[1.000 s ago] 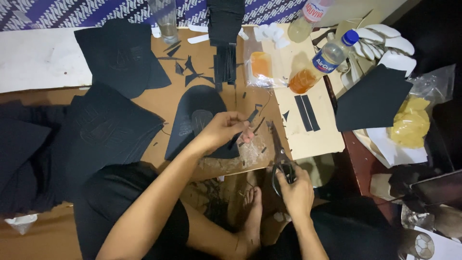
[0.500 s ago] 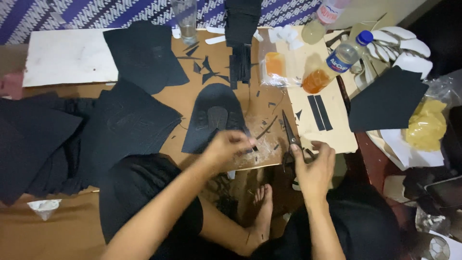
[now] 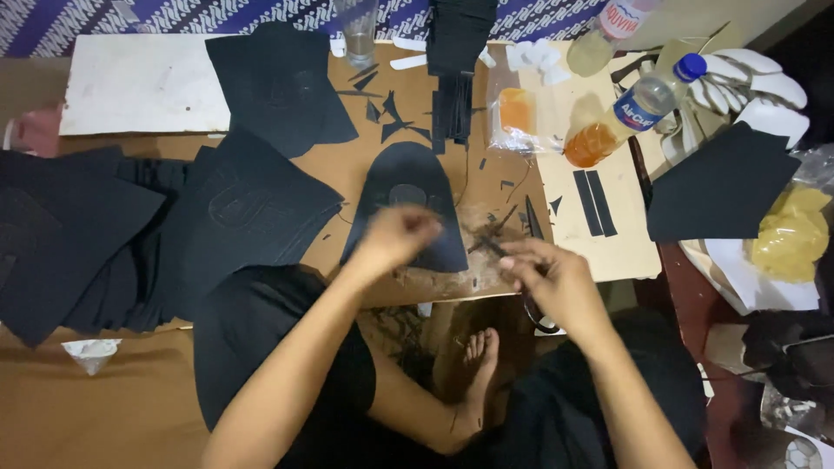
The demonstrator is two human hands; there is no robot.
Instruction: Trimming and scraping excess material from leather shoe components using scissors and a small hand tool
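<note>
The left hand [image 3: 395, 239] rests on the lower edge of a dark arch-shaped foam piece [image 3: 408, 204] lying flat on the brown board [image 3: 347, 174]; it is blurred, so whether its grip is spread or pressed together cannot be told. Just right of the piece, the right hand [image 3: 552, 282] has its fingers drawn together, pinching a thin dark sliver [image 3: 491, 246], with scissors [image 3: 532, 234] lying under and beside it. Judging by what lies about, a good deal of cutting is done: the arch piece is already shaped, small black offcuts [image 3: 387, 117] dot the board above it, and two narrow strips [image 3: 595, 202] lie side by side to the right. Much looks left, since large uncut black sheets [image 3: 248, 208] are stacked at the left. The board sits low over the floor, the person's bare foot [image 3: 478, 347] beneath its near edge. Beyond it are a white panel [image 3: 143, 82], a glass [image 3: 359, 35], a bottle of orange liquid [image 3: 621, 117], and a patterned blue-and-white cloth [image 3: 217, 13] along the far edge.
</note>
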